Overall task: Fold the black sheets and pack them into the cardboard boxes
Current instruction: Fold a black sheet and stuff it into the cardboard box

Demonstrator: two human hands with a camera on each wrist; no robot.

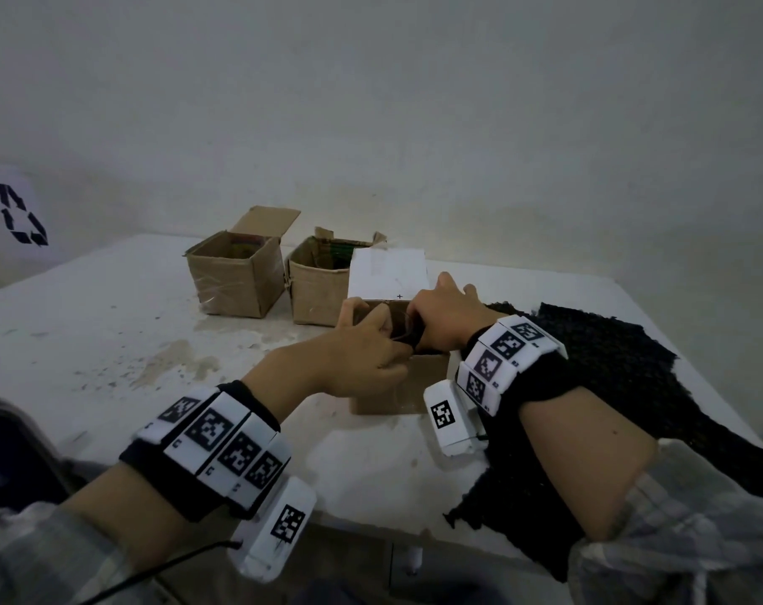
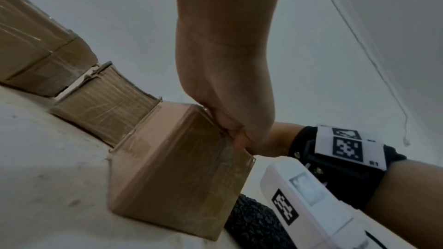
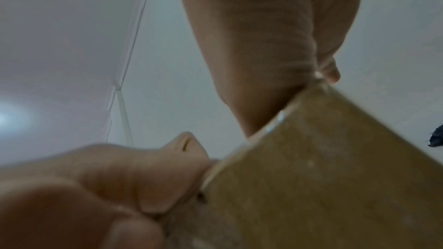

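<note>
Reaching over the nearest cardboard box (image 1: 397,386), you had both hands at its open top. Your left hand (image 1: 353,355) curled its fingers over the near rim, and the left wrist view showed the fingertips (image 2: 237,137) hooked on the box's top edge. Your right hand (image 1: 445,320) was closed around a dark bundle of folded black sheet (image 1: 408,336) and held it just inside the opening, with the box's white flap (image 1: 386,272) standing up behind your knuckles. How far the bundle had gone in could not be told. Another black sheet (image 1: 633,377) lay spread flat on the white table (image 1: 109,325) to the right, under your right forearm and touching the box's right side. Two more open cardboard boxes (image 1: 235,277) stood side by side farther back, left of the flap, with something inside them that was too small to make out.
</note>
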